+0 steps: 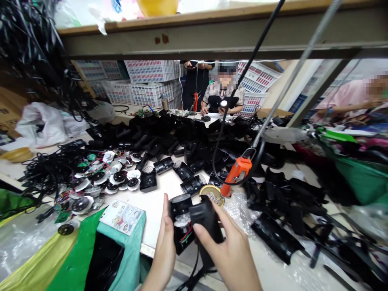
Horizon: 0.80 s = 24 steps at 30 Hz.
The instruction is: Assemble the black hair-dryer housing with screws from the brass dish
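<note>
My left hand holds a black plastic housing from its left side, the palm and fingers pressed along it. Inside the open housing sit a pale motor part and red and green wires. My right hand grips a curved black half-shell, thumb on its front and fingers behind. The shell is tilted and overlaps the housing's right side; whether its edges are joined cannot be seen. A black cable hangs below both pieces. Just beyond them stands a yellow dish of small screws.
An orange electric screwdriver hangs on a cord by the dish. Motor assemblies lie left, black shells right, more housings ahead. A shelf beam crosses above. Other people are across the bench.
</note>
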Available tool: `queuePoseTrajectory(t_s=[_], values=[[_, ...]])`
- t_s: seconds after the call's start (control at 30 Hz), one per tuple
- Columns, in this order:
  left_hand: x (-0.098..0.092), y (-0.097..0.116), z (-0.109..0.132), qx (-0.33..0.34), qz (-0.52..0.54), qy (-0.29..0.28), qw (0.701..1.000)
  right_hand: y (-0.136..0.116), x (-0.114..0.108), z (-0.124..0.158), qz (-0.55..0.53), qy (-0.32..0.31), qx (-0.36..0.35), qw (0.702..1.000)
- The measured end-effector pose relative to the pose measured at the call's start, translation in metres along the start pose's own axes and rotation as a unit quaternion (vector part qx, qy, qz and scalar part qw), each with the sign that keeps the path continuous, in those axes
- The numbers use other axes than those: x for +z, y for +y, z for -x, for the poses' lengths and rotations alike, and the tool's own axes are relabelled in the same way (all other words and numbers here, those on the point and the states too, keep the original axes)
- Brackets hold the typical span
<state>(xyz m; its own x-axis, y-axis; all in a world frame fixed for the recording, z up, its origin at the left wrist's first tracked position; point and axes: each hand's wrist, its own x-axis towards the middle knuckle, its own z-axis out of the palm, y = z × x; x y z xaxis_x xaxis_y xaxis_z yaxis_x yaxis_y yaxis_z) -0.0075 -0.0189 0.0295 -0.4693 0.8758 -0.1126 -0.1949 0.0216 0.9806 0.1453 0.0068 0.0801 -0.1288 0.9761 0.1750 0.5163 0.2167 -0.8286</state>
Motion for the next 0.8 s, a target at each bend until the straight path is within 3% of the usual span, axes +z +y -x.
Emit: queuePoseTrajectory(t_s=[0.1, 0.23, 0.53, 0.63, 0.8], values=[[0.010, 0.011, 0.011, 0.017, -0.038, 0.010, 0.999, -0.015, 0.023, 0.000, 0.014, 0.041, -0.029, 0.999], [0.020, 0.021, 0.019, 0.013, -0.014, 0.024, 1.000, -0.013, 0.039, 0.002, 0.002, 0.078, -0.049, 0.996], [0.034, 0.032, 0.027, -0.002, 0.071, 0.006, 0.997, -0.005, 0.021, 0.005, 0.016, 0.107, -0.051, 0.993], [0.038, 0.039, 0.030, 0.017, 0.097, -0.016, 0.995, -0.007, 0.016, 0.004, 0.004, 0.098, -0.030, 0.995], [0.041, 0.046, 0.036, -0.011, 0.098, -0.037, 0.994, -0.007, 0.017, 0.005, -0.033, 0.078, -0.010, 0.996]])
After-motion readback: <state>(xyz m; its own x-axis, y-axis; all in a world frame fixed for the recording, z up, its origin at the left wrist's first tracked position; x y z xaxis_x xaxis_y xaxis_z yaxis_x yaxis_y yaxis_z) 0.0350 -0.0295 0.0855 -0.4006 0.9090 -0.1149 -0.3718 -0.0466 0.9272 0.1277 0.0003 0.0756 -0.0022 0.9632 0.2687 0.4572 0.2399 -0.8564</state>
